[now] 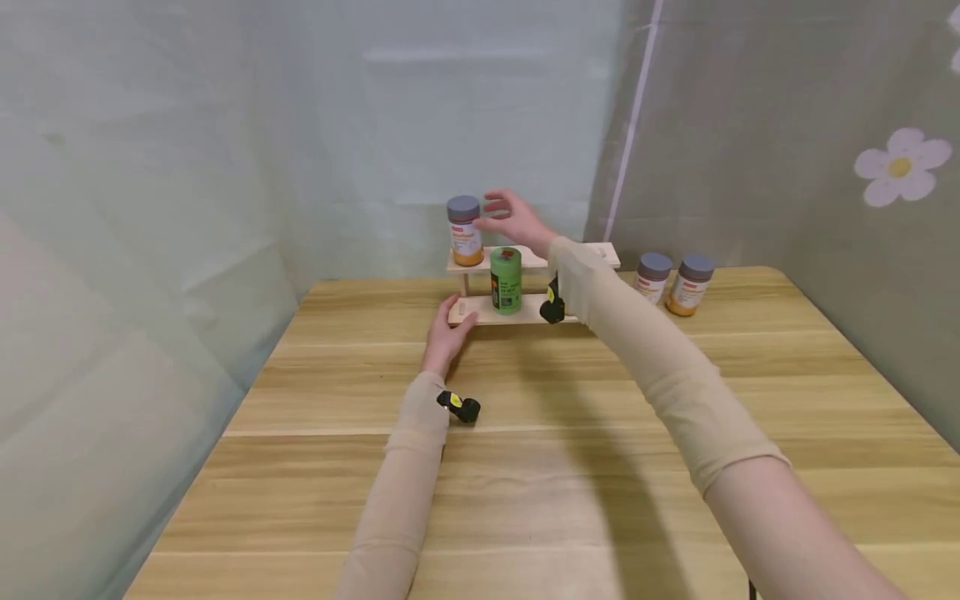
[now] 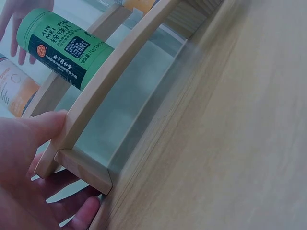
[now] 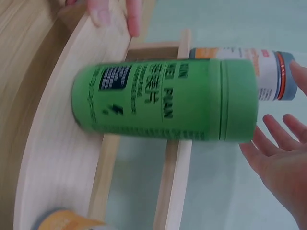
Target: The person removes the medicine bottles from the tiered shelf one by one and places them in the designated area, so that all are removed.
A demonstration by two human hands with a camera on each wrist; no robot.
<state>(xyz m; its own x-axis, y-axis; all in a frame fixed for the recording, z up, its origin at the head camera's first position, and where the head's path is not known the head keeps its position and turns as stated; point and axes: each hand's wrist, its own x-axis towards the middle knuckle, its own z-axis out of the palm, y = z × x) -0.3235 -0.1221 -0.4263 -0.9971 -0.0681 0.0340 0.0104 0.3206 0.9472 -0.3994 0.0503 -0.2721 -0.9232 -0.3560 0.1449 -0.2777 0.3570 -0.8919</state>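
A two-tier wooden rack (image 1: 536, 308) stands at the back of the table. My left hand (image 1: 446, 335) grips the left end of its lower shelf, thumb on top and fingers round the end piece (image 2: 85, 168). On the upper shelf's left end stands an upright supplement jar (image 1: 465, 233) with a grey lid and orange base. Beside that jar is my right hand (image 1: 519, 223), fingers loosely spread and holding nothing, fingertips right at its side. A green canister (image 3: 163, 101) stands upright on the lower shelf. Farther along it, an orange jar (image 3: 67, 221) shows partly in the right wrist view.
Two more grey-lidded jars (image 1: 688, 285) stand on the wooden table (image 1: 525, 467) just right of the rack. Pale cloth (image 1: 450, 100) hangs close behind the rack, and a grey curtain (image 1: 750, 133) with flowers hangs at the right.
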